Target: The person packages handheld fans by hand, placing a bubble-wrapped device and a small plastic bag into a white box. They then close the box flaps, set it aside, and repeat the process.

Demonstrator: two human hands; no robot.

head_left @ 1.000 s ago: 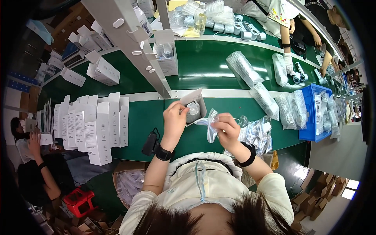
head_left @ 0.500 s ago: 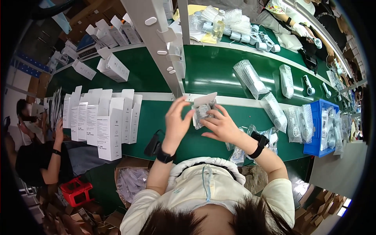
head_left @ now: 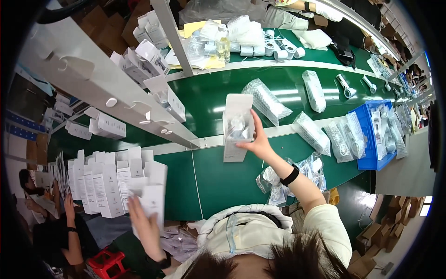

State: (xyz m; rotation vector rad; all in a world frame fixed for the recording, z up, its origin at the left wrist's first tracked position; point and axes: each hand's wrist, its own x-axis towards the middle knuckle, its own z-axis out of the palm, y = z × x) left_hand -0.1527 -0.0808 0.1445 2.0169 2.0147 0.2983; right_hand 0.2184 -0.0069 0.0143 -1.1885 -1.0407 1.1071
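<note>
In my right hand (head_left: 260,145) is an upright white carton (head_left: 236,153), its top flap raised. A clear-wrapped item (head_left: 238,124) shows in its open upper part, and my fingers curl around the carton's right side. Over at the near right end of a row of white cartons (head_left: 106,186), my left hand (head_left: 146,229) closes on another tall white carton (head_left: 152,199). That hand is somewhat blurred, and the carton covers part of the row behind it.
Bubble-wrapped packages (head_left: 265,103) and handheld devices (head_left: 346,87) lie on the green belt. A blue bin (head_left: 368,139) stands at right, near bagged parts (head_left: 278,181). A grey metal post (head_left: 116,88) slants across the left. A co-worker's arm (head_left: 72,232) is beside the carton row.
My left hand has left the carton in the middle and swung left and nearer to the row. My right hand has brought its carton upright, flap up. The view has shifted.
</note>
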